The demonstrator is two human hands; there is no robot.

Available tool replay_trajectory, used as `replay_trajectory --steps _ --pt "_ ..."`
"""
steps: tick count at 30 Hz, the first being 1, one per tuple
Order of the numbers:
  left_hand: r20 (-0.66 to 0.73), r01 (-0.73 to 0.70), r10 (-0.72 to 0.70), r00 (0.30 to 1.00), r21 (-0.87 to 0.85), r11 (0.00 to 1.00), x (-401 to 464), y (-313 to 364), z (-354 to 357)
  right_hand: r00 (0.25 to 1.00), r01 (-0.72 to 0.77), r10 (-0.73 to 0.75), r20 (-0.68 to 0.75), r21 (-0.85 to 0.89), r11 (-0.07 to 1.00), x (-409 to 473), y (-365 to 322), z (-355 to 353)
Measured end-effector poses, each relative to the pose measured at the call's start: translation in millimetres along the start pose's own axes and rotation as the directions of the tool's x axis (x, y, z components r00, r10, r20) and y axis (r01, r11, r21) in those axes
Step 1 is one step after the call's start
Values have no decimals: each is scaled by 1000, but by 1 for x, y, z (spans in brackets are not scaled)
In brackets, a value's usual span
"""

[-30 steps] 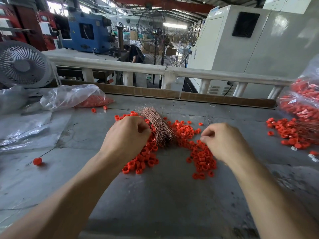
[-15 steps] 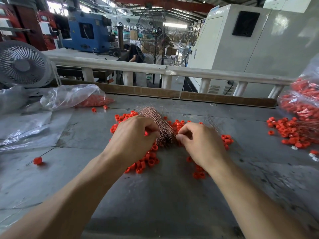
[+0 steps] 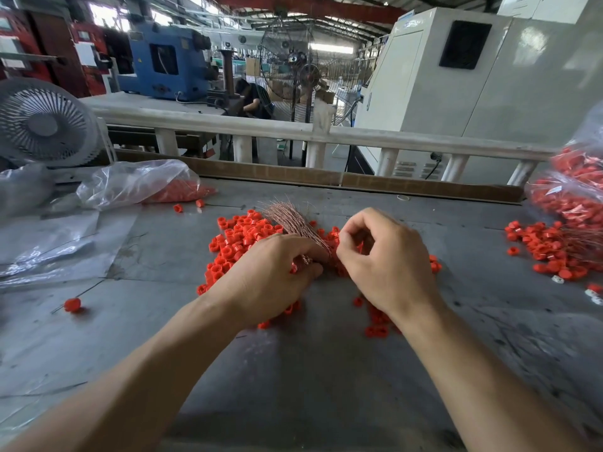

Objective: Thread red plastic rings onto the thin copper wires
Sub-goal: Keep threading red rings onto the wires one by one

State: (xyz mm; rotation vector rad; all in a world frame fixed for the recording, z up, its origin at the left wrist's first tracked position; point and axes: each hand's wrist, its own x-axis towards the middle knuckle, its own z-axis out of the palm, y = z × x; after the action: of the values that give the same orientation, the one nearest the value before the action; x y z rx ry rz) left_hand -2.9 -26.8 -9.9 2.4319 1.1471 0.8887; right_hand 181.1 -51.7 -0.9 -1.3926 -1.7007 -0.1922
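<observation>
A pile of red plastic rings (image 3: 239, 238) lies on the grey table (image 3: 310, 370) in front of me. A bundle of thin copper wires (image 3: 288, 220) fans up out of the pile. My left hand (image 3: 270, 278) grips the lower end of that bundle, with a red ring showing at its fingertips. My right hand (image 3: 385, 256) sits close beside it on the right, fingers curled and pinched at the wires. What the right fingers pinch is too small to tell apart.
A clear bag of red rings (image 3: 143, 187) lies at the back left, near a white fan (image 3: 45, 122). Another heap of rings (image 3: 548, 249) and a full bag (image 3: 574, 194) sit at the right. One ring on a wire (image 3: 72, 304) lies at the left.
My right hand has moved left from the ring pile to the wire bundle and lifted slightly, meeting my left hand. My left hand has stayed on the bundle.
</observation>
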Motion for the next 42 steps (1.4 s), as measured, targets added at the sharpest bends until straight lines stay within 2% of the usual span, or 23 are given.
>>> replay_trajectory --steps 4,7,10,12,15,17,19,24,26,31,33,35,36,38,42 --pt "-197 47 -69 978 -113 992 0 -1 2 988 147 -146 -42 27 989 -1 -8 -6" --pt "-292 -24 -18 956 -139 990 1 1 0 967 254 -253 -24 32 967 -2 -13 -6" --pt "-340 -91 46 939 -117 989 0 5 -4 957 288 -289 -12 107 952 -2 -16 -4" --pt "-355 -95 43 934 -130 987 -1 6 -5 970 238 -243 -6 219 946 -2 -16 -2" --pt "-350 -70 -33 936 -277 958 1 6 -5 989 14 -77 127 436 900 -4 -14 0" --pt "-328 -51 -89 940 -396 917 2 7 -5 971 -78 -35 238 449 890 -6 -12 2" --pt "-315 -49 -113 942 -461 886 2 8 -6 960 -94 -35 277 439 893 -8 -10 5" --pt "-311 -40 -161 937 -552 833 3 7 -10 979 -137 45 201 475 869 -7 -7 7" --pt "-332 -29 -204 921 -580 814 4 6 -10 982 -112 26 186 466 878 -6 -6 8" --pt "-358 -19 -350 865 -722 692 5 0 -16 989 -129 74 130 489 863 -7 -2 6" --pt "-336 75 -343 877 -610 789 6 -10 -21 993 -119 108 53 533 838 -5 -2 3" --pt "-254 213 -300 919 -322 923 6 -18 -22 988 -102 150 -34 589 802 -2 -3 -2" --pt "-193 261 -293 936 -175 949 6 -19 -20 983 -91 168 -70 609 788 -1 -3 -4" --pt "-88 304 -301 950 23 952 5 -19 -16 970 -68 200 -136 638 767 0 -5 -8" --pt "49 247 -255 966 134 960 4 -20 -17 920 -29 292 -263 696 718 3 -7 -15"
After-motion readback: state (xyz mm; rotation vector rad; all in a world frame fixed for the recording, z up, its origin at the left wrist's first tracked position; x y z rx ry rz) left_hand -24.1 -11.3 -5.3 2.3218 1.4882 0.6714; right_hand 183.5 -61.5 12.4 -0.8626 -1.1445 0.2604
